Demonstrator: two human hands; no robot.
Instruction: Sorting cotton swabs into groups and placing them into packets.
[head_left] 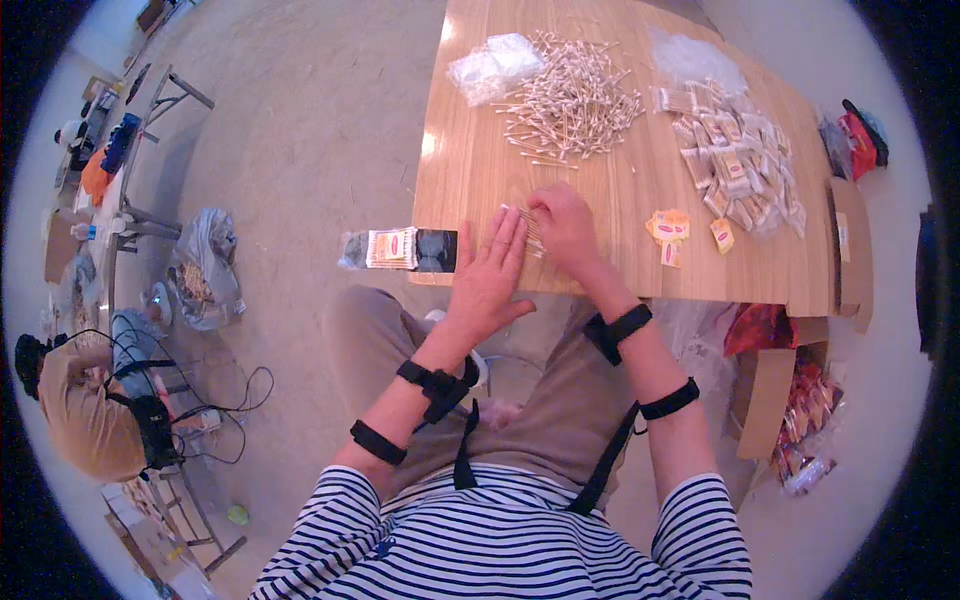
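Note:
My left hand [490,275] lies flat near the table's front edge, its fingers stretched out against a small row of cotton swabs [535,237]. On the other side of that row is my right hand [565,228], with fingers curled together and fingertips at the swabs. Whatever those fingertips pinch is hidden. Left of my left hand, a filled clear bag of cotton swabs [390,248] with a yellow-and-white label rests on a black strip that juts past the table edge. Farther back spreads a big loose heap of cotton swabs [575,105].
Clear plastic bags [497,68] sit beside the heap. A pile of packed swab bags [735,165] covers the table's right side, with small label cards [668,230] nearer me. An open cardboard box [768,400] stands below right. At far left, another person [95,410] sits by a bench.

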